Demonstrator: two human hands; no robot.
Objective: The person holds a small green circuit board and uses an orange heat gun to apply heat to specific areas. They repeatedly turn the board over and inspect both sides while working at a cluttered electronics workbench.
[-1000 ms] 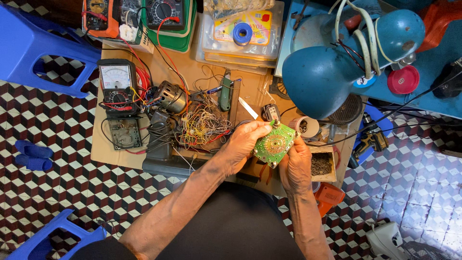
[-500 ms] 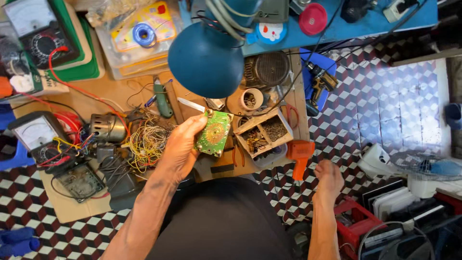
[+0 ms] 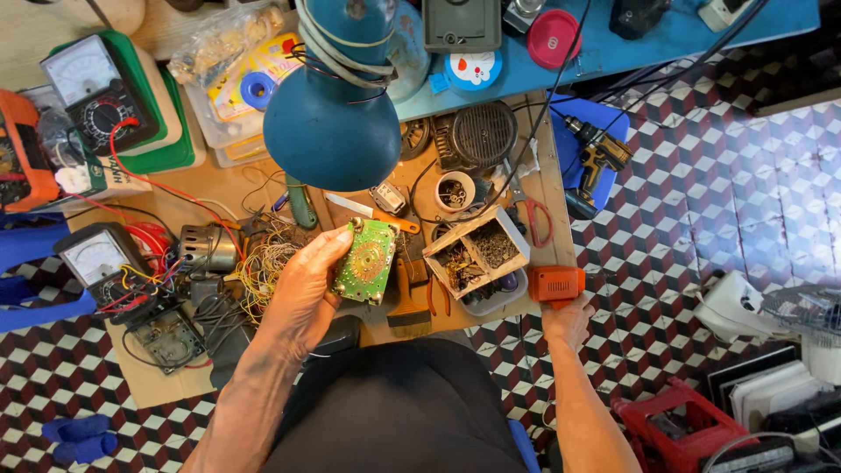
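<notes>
My left hand point(image 3: 302, 289) holds a green round-patterned circuit board point(image 3: 366, 261) by its left edge, tilted up over the wooden worktop point(image 3: 180, 188). My right hand point(image 3: 568, 322) is off the board, at the worktop's right front corner. It is closed around the handle of an orange hand tool point(image 3: 555, 282) that hangs at that edge. A small open box of metal parts point(image 3: 477, 254) lies between the board and the orange tool.
A blue desk lamp point(image 3: 333, 123) hangs over the worktop's middle. Analog multimeters point(image 3: 98, 88) point(image 3: 92, 258), a wire tangle point(image 3: 263, 258) and a small motor point(image 3: 206, 248) lie left. Red-handled scissors point(image 3: 530, 210) and a cordless drill point(image 3: 596, 158) are right; a red stool point(image 3: 692, 420) stands on the tiled floor.
My right hand left the circuit board, swung down to the right, then came up onto the orange tool's handle. The view has shifted right. My left hand keeps holding the board.
</notes>
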